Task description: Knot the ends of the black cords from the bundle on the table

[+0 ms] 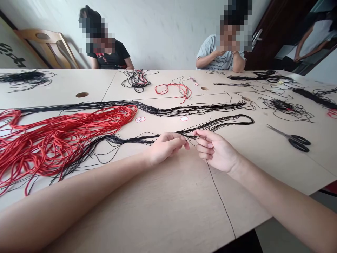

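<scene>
My left hand (166, 146) and my right hand (214, 150) meet near the middle of the wooden table (163, 207), both pinched on thin black cord. The cord comes from a long bundle of black cords (218, 123) lying just beyond my fingers. One single black strand (220, 200) runs from my right hand down to the table's near edge. A large heap of red cords (58, 137) lies to the left of my left forearm.
Black-handled scissors (292, 138) lie at the right. A second long black bundle (158, 107), a red loop (173, 89), small labels (140, 119) and further tangles cover the far side. Two people sit across the table; a third stands at the doorway.
</scene>
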`<act>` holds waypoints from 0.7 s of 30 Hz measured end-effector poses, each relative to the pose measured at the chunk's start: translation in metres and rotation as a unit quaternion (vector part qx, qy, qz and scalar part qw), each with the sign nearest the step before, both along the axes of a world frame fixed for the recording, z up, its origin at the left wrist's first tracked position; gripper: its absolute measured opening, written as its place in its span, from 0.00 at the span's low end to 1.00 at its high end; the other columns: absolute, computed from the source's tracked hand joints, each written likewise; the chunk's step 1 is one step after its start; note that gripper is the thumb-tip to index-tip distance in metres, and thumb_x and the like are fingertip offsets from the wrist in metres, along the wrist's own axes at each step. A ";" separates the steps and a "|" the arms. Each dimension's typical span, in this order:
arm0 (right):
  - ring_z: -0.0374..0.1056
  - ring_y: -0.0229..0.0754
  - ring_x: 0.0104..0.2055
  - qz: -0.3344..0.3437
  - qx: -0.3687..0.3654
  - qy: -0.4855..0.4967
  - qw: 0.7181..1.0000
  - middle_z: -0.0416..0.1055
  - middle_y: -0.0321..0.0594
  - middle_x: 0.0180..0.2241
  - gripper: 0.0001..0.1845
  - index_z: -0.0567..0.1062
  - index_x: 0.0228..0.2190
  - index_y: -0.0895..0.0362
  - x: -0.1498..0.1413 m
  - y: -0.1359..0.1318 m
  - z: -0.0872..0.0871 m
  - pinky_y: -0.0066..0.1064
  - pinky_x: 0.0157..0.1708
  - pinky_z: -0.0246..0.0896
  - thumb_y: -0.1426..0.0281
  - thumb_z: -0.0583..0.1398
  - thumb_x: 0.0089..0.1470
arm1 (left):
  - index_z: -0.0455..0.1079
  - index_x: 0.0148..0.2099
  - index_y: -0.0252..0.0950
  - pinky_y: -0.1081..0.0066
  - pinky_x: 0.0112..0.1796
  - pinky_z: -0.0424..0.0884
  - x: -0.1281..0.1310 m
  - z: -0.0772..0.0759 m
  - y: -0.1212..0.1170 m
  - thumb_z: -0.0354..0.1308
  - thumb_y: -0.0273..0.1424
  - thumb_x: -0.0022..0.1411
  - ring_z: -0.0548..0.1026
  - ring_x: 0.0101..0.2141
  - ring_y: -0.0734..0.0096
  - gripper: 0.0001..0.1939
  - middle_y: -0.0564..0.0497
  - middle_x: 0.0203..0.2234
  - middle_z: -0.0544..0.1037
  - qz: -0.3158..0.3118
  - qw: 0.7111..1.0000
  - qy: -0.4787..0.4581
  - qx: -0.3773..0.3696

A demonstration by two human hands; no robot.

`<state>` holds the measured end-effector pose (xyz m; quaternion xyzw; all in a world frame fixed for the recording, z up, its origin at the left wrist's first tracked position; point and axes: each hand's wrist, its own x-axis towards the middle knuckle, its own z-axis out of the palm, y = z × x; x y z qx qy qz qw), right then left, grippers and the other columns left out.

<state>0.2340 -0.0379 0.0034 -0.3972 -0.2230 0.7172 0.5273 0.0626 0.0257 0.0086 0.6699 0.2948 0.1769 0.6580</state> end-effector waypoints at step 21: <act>0.62 0.30 0.31 -0.122 0.104 -0.107 0.981 0.65 0.34 0.30 0.05 0.70 0.26 0.59 -0.012 -0.003 -0.005 0.20 0.29 0.61 0.71 0.58 0.53 | 0.71 0.32 0.33 0.76 0.16 0.44 0.004 0.007 -0.006 0.54 0.36 0.55 0.48 0.14 0.82 0.11 0.61 0.11 0.52 0.094 0.992 0.074 0.030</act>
